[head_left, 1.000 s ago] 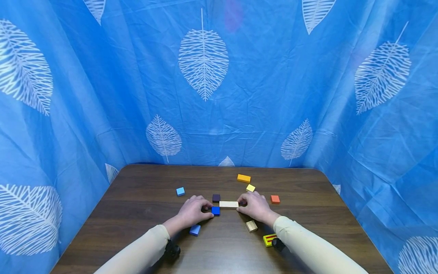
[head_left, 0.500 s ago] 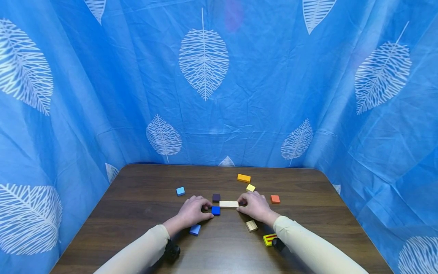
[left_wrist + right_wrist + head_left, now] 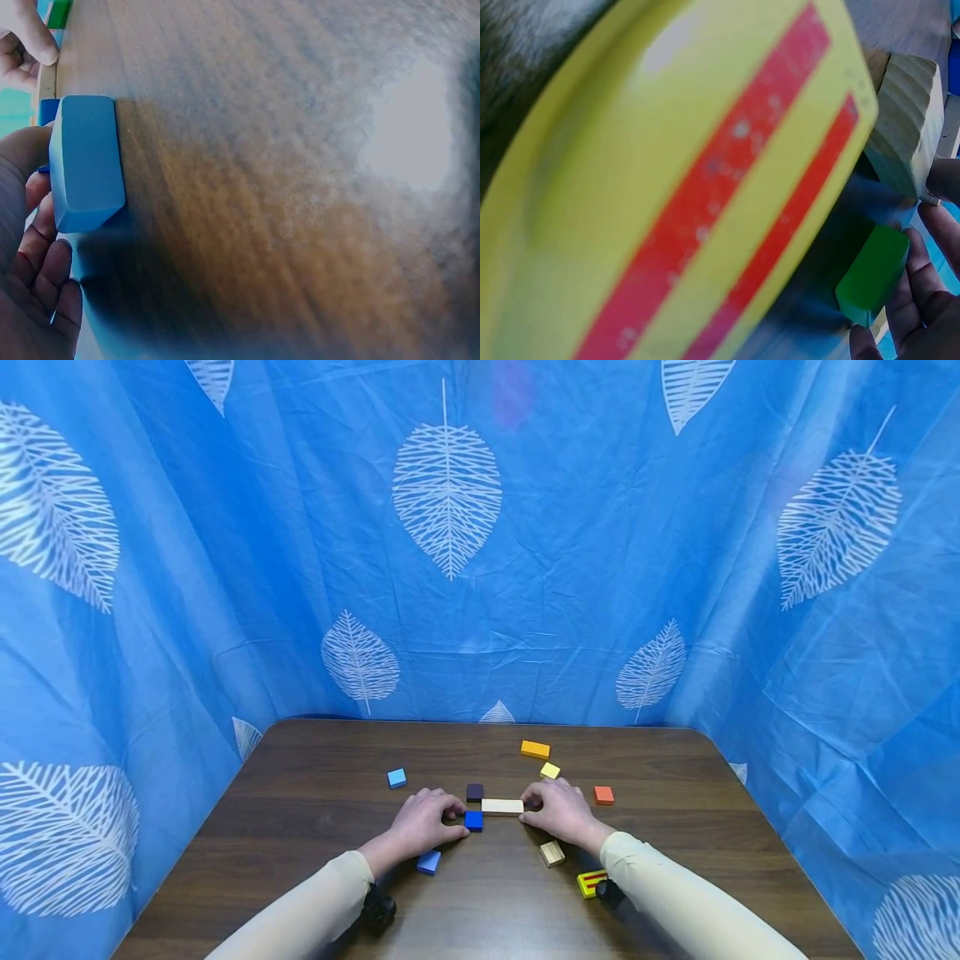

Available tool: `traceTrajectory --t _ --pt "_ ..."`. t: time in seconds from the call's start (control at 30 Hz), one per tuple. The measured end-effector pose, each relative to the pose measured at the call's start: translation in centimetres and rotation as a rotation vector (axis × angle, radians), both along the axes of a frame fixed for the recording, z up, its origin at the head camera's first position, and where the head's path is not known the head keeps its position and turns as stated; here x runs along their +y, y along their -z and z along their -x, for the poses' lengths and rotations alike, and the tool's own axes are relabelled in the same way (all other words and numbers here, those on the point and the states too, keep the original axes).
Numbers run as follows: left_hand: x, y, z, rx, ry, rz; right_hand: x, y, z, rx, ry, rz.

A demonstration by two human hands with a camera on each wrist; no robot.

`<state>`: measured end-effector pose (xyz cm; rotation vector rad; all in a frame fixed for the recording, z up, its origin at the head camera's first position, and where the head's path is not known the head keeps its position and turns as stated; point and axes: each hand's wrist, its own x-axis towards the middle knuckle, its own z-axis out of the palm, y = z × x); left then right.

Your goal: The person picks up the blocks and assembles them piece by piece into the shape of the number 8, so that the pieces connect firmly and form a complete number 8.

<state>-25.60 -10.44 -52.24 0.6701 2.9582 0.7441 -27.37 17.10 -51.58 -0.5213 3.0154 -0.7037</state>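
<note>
Cream-coloured and long, one block [image 3: 502,807] lies about midway between the side edges of the brown surface [image 3: 322,777], its right end pinched by the right hand [image 3: 561,812], while the left hand [image 3: 420,821] pinches a dark blue block [image 3: 473,822] at its left end, both backs upward, forearms [image 3: 300,906] slanting inward.

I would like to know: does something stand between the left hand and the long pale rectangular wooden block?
Yes. The small dark-blue square block stands between the left hand and the left end of the pale block. The small dark-purple square block lies just beyond this path.
</note>
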Motion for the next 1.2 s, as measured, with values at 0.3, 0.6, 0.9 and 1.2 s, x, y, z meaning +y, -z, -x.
traceTrajectory --t 0.3,0.6,0.9,1.2 --pt "0.0 0.1 0.0 0.002 -0.006 0.003 0.1 0.0 0.0 -0.011 -0.001 0.008" --pt "-0.1 0.2 0.0 0.003 -0.004 0.002 1.1 -0.5 0.1 -0.067 -0.036 0.065" --pt "-0.1 0.2 0.1 -0.008 -0.015 0.003 4.0 -2.1 0.9 -0.033 0.077 0.111" --pt "-0.1 0.3 0.1 -0.017 -0.016 0.004 6.2 -2.0 1.9 0.042 0.156 0.042"
